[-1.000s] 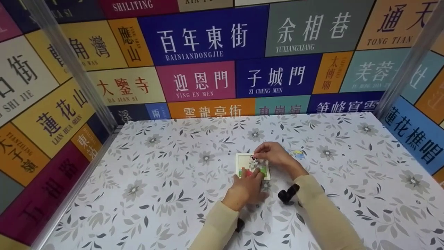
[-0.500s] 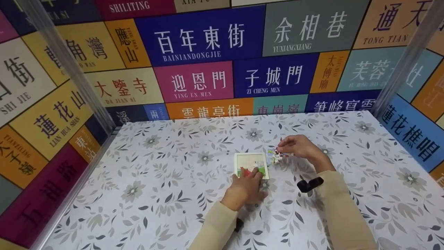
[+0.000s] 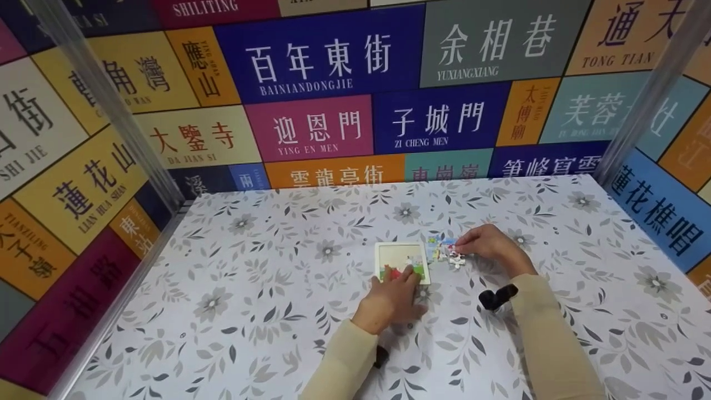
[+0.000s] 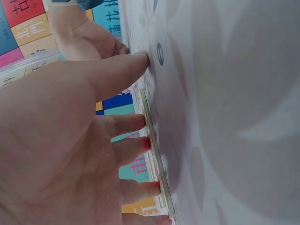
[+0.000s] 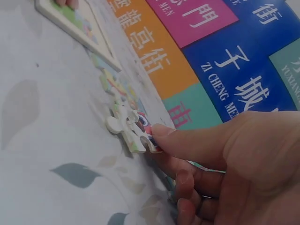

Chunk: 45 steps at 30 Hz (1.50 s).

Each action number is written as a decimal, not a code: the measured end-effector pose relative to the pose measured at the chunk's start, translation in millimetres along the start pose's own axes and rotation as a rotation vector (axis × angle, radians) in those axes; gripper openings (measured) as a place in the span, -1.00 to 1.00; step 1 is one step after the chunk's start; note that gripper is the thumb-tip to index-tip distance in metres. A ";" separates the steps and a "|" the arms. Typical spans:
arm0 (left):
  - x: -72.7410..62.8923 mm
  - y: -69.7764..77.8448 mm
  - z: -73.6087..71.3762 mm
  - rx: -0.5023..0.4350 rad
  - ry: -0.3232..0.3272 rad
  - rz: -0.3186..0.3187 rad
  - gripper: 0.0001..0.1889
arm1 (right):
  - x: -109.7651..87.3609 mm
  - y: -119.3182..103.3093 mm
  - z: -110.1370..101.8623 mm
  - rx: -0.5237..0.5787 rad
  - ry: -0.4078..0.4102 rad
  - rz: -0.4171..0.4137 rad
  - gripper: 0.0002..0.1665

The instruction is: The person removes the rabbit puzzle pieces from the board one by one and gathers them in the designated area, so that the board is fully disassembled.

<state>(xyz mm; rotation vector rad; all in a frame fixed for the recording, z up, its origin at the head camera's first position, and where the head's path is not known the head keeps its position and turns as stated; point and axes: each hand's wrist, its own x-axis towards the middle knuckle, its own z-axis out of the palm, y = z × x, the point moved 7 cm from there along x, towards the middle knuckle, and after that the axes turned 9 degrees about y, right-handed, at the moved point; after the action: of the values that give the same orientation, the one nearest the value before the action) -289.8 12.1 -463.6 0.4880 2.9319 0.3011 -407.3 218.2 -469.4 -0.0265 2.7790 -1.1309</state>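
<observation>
My left hand [image 3: 387, 303] rests its fingertips on the near part of a small cream-framed jigsaw tray [image 3: 378, 258], which has some coloured pieces fitted along its bottom. In the left wrist view, the fairly straight fingers [image 4: 129, 152] touch the edge of the tray, with the thumb apart from it. To the right of the tray, my right hand [image 3: 493, 248] pinches a jigsaw piece [image 5: 129, 126] between thumb and fingers. That piece is pale with a red and dark print, held low and tilted. Other loose jigsaw pieces [image 5: 110, 79] lie between it and the tray, partly hidden.
A table with a white leaf-and-flower cloth [image 3: 266, 239] carries everything. Behind it stands a wall of coloured sign panels [image 3: 322, 128], with clear upright posts [image 3: 116, 105] at the corners. Black wrist devices [image 3: 497, 297] sit at both sleeves.
My right hand has moved right, from over the tray to the loose pieces beside it, carrying the jigsaw piece, then lowered slightly. The left hand has stayed on the tray.
</observation>
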 end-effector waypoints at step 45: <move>-3.8 -11.4 -1.7 -0.105 -0.149 0.115 -0.24 | -8.5 -52.0 56.8 -0.036 -0.088 -0.147 -0.74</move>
<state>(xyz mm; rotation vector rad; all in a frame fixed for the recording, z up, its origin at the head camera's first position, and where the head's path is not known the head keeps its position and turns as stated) -290.0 -0.1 -464.1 0.6358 2.7333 0.4110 -393.1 142.1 -472.3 -0.2822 2.7568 -1.0823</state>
